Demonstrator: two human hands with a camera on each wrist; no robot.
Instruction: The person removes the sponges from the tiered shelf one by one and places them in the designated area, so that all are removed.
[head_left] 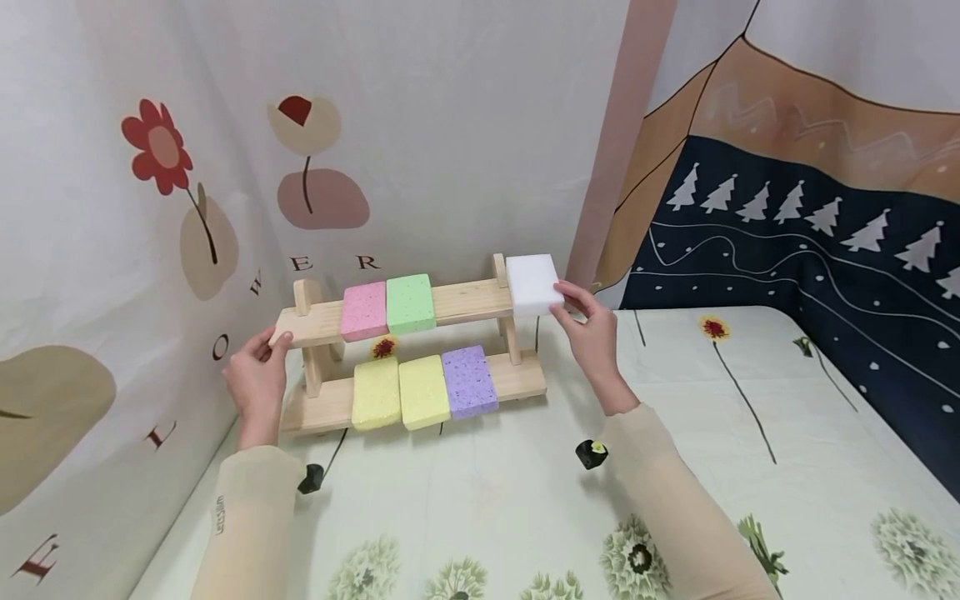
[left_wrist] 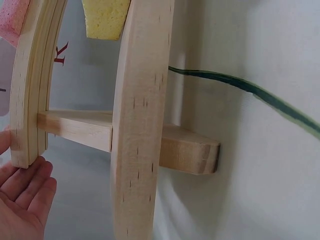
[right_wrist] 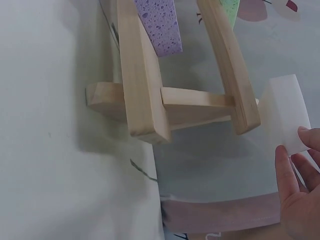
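Observation:
A two-tier wooden rack (head_left: 471, 300) stands against the curtain. At the left end of its upper board, my left hand (head_left: 257, 375) grips the wood, thumb on top; the left wrist view shows the fingers (left_wrist: 32, 182) under that end. My right hand (head_left: 592, 337) pinches a white sponge block (head_left: 534, 285) by its right edge, at the upper board's right end. In the right wrist view the block (right_wrist: 290, 112) appears just beyond the board's tip. A pink sponge (head_left: 365, 311) and a green sponge (head_left: 411, 302) lie side by side on the upper board.
On the lower board rest two yellow sponges (head_left: 377, 393) and a purple sponge (head_left: 469, 381), their front edges overhanging. A flower-print cloth (head_left: 495, 492) covers the table. Behind the rack hangs a pale curtain (head_left: 465, 125), with a dark tree-print cloth (head_left: 750, 275) at the right.

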